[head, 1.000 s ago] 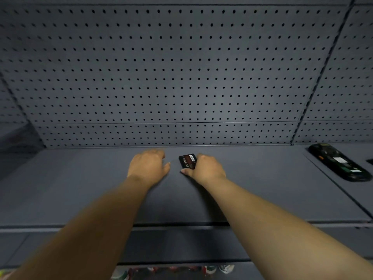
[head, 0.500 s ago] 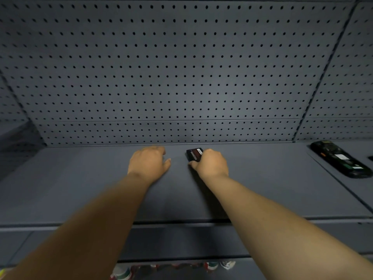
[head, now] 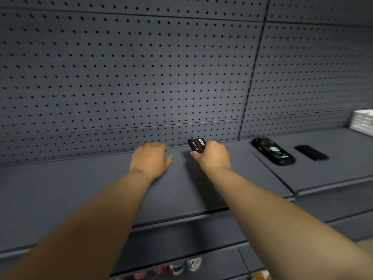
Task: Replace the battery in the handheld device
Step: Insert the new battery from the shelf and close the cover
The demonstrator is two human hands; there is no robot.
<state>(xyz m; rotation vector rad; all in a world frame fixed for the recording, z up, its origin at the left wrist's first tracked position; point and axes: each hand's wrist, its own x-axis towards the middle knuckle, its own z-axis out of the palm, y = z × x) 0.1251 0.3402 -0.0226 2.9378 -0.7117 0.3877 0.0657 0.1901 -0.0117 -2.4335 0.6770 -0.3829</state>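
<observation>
My right hand (head: 213, 157) grips a small black battery (head: 196, 145) with a red and white label, holding it just above the grey shelf (head: 80, 190) near the back wall. My left hand (head: 150, 159) rests palm down on the shelf to the left of it, fingers loosely curled and holding nothing. The black handheld device (head: 272, 150) lies on its face on the neighbouring shelf to the right, its battery bay uncovered. A black battery cover (head: 311, 152) lies beside the device, further right.
A grey pegboard wall (head: 141, 77) rises behind the shelf. A seam (head: 270, 170) separates the two shelf panels. A white object (head: 362, 122) sits at the far right. Coloured packages (head: 177, 267) show on a lower shelf.
My right hand has carried the battery away from me toward the back wall and slightly right. The view has swung right, bringing the cover and white object into sight. My left hand stays put.
</observation>
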